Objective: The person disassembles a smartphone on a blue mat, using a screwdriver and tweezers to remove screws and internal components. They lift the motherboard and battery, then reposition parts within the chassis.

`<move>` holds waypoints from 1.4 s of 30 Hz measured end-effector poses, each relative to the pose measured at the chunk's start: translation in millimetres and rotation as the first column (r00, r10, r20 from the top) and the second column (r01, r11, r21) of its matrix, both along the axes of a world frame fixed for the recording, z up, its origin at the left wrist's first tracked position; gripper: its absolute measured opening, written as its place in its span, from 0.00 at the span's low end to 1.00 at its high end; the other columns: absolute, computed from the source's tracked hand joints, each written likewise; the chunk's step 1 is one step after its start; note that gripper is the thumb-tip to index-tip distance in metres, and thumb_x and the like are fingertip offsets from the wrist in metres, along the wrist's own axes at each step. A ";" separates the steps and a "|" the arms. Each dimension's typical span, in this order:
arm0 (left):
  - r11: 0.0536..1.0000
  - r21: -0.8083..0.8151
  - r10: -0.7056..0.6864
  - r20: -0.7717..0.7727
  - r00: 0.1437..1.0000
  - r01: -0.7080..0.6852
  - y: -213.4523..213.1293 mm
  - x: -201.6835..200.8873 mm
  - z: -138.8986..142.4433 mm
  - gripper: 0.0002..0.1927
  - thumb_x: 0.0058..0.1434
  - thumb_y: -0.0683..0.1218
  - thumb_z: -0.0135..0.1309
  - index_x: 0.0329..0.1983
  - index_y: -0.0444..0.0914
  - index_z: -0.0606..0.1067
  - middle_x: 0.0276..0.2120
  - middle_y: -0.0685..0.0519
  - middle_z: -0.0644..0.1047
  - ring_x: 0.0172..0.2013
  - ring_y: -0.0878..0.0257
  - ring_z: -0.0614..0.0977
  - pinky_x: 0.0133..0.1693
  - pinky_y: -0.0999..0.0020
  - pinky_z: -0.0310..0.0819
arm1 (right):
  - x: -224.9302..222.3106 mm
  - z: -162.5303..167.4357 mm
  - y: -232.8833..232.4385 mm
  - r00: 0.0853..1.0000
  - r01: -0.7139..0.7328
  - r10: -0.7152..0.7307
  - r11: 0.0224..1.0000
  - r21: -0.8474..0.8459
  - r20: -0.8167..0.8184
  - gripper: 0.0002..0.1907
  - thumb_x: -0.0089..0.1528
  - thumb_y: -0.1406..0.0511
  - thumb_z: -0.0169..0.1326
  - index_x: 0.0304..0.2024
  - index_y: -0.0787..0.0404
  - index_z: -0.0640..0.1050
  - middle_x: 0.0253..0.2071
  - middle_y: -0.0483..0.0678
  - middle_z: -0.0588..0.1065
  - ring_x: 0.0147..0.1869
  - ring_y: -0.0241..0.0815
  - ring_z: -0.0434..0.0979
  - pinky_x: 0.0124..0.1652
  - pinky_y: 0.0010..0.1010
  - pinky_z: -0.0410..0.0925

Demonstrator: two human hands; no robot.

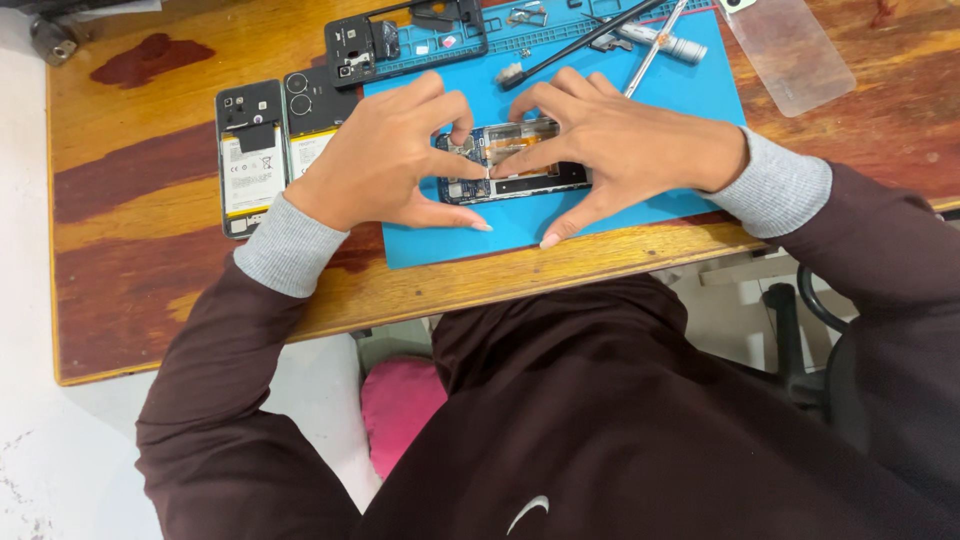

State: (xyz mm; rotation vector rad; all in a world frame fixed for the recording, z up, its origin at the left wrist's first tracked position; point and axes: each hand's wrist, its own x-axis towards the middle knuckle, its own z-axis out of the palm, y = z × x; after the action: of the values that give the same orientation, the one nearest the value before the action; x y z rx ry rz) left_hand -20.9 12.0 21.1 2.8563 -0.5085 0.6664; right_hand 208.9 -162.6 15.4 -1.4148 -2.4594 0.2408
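Note:
An opened phone (510, 160) with its circuit boards bare lies on a blue work mat (690, 95). My left hand (385, 160) rests over its left end, thumb along the near edge and fingertips pressing on the board. My right hand (620, 145) covers its right end, index finger pointing onto the middle of the phone, thumb braced on the mat. Both hands hold the phone down between them. Much of the phone is hidden under my fingers.
Left of the mat lie a phone (250, 160) with its battery bare and a black back cover (312, 115). A black frame (400, 40), tweezers (580, 45) and a screwdriver (655, 42) sit at the mat's far side. A clear screen film (790, 55) lies to the right on the wooden table (130, 230).

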 end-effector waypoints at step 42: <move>0.993 -0.104 0.052 0.038 0.998 -0.048 14.2 -2.2 -16.4 0.09 0.57 0.51 0.65 0.37 0.43 0.83 0.34 0.56 0.72 0.38 0.57 0.75 0.34 0.62 0.71 | -30.7 -2.3 -12.9 0.867 -0.135 -0.088 0.906 0.401 0.491 0.51 0.57 0.27 0.40 0.55 0.61 0.82 0.54 0.46 0.71 0.59 0.47 0.66 0.58 0.51 0.57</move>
State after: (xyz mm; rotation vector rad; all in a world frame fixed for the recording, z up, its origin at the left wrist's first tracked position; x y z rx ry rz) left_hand -23.1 26.2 4.7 2.7717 -0.3972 0.7378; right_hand 178.2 -175.5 13.1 -1.3691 -2.6829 -0.7141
